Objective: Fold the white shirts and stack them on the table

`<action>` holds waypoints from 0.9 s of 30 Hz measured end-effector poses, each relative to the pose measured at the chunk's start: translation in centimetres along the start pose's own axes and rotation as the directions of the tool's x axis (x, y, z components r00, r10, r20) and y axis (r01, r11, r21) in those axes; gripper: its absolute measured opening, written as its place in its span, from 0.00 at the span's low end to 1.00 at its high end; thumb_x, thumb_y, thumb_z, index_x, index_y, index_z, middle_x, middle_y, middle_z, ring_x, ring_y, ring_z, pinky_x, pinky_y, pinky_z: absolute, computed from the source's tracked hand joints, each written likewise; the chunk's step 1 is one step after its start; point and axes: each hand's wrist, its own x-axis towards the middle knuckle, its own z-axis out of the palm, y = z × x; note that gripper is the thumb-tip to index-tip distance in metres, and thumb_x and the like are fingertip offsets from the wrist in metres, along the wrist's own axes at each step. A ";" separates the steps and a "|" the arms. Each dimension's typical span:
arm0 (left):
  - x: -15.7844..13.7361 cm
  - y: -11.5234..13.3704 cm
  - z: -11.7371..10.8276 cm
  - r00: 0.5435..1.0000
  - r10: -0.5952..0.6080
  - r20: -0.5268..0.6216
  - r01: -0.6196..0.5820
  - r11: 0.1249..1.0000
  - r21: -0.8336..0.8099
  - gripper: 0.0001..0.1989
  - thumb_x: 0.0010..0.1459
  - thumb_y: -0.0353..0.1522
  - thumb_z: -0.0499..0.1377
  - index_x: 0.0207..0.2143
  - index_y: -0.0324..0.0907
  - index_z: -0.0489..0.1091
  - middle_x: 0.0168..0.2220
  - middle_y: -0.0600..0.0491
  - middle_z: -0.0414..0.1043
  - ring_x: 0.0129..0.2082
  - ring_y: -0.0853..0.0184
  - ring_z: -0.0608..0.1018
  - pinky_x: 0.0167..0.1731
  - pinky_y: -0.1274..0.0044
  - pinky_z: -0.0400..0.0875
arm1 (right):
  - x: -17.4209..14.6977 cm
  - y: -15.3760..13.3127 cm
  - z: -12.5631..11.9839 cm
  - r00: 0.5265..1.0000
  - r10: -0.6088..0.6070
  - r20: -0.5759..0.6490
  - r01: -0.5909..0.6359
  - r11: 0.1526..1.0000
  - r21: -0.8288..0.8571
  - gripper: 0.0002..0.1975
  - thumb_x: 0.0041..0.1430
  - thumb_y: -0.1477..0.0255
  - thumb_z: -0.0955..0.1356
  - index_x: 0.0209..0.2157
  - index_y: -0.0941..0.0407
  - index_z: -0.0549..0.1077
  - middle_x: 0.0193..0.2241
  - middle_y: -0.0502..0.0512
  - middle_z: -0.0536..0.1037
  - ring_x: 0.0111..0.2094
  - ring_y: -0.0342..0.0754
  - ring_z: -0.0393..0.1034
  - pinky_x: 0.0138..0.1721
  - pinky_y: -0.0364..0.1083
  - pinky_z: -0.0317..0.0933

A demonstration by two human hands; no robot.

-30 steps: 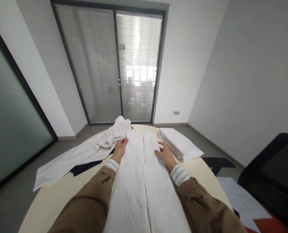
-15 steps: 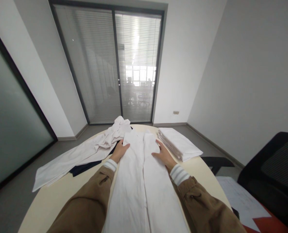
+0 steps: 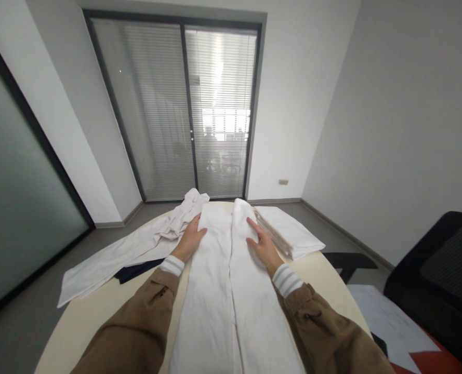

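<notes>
A pair of white trousers [image 3: 211,291] lies lengthwise in front of me on the round table, its two legs side by side with a seam gap between them. My left hand [image 3: 190,240] is closed around the left edge near the far end, thumb on top and the other fingers partly hidden. On the right edge rests my right hand [image 3: 265,248], index finger and thumb stretched apart on the cloth; its remaining fingers are mostly out of sight.
To the left lies a rumpled white garment [image 3: 137,244] over a dark navy cloth [image 3: 139,270]. A folded white stack [image 3: 289,231] sits at the right. The pale table [image 3: 332,291] has a black chair [image 3: 441,280] and papers [image 3: 390,322] beside it.
The far end of the trousers has shifted away from me, its right leg's end raised a little. Both hands have moved slightly farther up the edges, and my right index finger now lies on the cloth.
</notes>
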 end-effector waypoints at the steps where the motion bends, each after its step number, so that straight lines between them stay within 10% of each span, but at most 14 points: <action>1: 0.0 0.6 0.2 0.999 0.050 0.007 -0.050 0.999 -0.021 0.34 0.51 0.28 0.62 0.61 0.39 0.61 0.57 0.42 0.71 0.53 0.58 0.76 0.56 0.66 0.68 | 0.0 -0.4 -0.1 0.999 -0.037 -0.032 0.037 0.999 -0.009 0.32 0.58 0.70 0.67 0.65 0.52 0.62 0.65 0.55 0.63 0.67 0.54 0.53 0.69 0.58 0.42; 13: -5.7 7.7 1.1 0.990 0.120 0.072 -0.111 0.987 -0.114 0.29 0.53 0.38 0.67 0.53 0.41 0.59 0.46 0.45 0.77 0.41 0.61 0.80 0.41 0.72 0.74 | -2.3 -6.3 -2.1 0.979 -0.103 -0.177 0.121 0.988 0.096 0.51 0.55 0.63 0.73 0.71 0.50 0.41 0.71 0.58 0.46 0.69 0.57 0.48 0.69 0.57 0.44; 21: -10.4 7.2 -1.4 0.983 0.022 0.181 0.002 0.992 -0.129 0.24 0.54 0.50 0.62 0.43 0.41 0.67 0.32 0.51 0.73 0.30 0.65 0.74 0.33 0.75 0.68 | -4.9 -4.8 -4.6 0.979 0.020 0.201 -0.071 0.965 0.251 0.52 0.51 0.51 0.74 0.70 0.48 0.47 0.71 0.55 0.46 0.71 0.58 0.39 0.69 0.60 0.37; 27: -12.5 6.1 -2.0 0.996 0.089 0.002 -0.089 0.994 0.067 0.23 0.58 0.54 0.53 0.36 0.43 0.67 0.35 0.48 0.70 0.36 0.60 0.72 0.40 0.71 0.68 | -4.9 -4.6 -4.3 0.984 0.057 0.170 -0.103 0.955 0.278 0.48 0.51 0.52 0.74 0.68 0.50 0.54 0.70 0.57 0.49 0.70 0.59 0.43 0.69 0.60 0.39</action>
